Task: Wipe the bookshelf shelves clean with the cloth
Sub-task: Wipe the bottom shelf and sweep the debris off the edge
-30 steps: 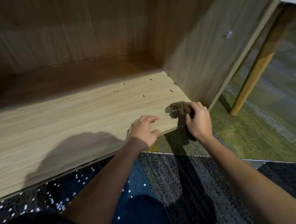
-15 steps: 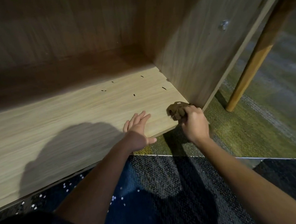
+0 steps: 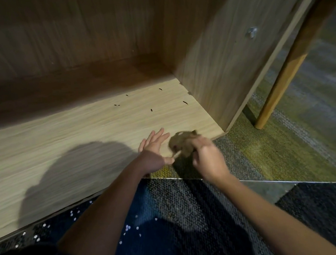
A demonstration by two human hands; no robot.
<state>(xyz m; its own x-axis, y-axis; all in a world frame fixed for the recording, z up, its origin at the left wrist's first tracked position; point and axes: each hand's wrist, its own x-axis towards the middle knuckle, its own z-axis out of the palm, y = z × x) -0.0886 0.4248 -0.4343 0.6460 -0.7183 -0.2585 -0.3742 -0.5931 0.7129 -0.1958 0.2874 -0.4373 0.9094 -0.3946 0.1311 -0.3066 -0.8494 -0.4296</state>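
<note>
The bottom shelf (image 3: pixel 61 142) of a light wooden bookshelf fills the upper half of the view. Several small dark specks (image 3: pixel 151 110) lie on it near the right corner. My right hand (image 3: pixel 208 157) grips a bunched brown cloth (image 3: pixel 182 142) at the shelf's front edge, near the right side panel (image 3: pixel 228 58); both are motion-blurred. My left hand (image 3: pixel 154 152) rests flat on the shelf with fingers straight, just left of the cloth and nearly touching it.
A wooden furniture leg (image 3: pixel 279 86) stands right of the bookshelf on yellow-green carpet (image 3: pixel 279 153). Dark blue-grey carpet (image 3: pixel 183 219) with white flecks lies under my arms. A metal fitting (image 3: pixel 252 32) shows on the side panel.
My right hand with the cloth has slid left along the front edge toward my left hand. My left hand opened from loosely curled to flat on the shelf.
</note>
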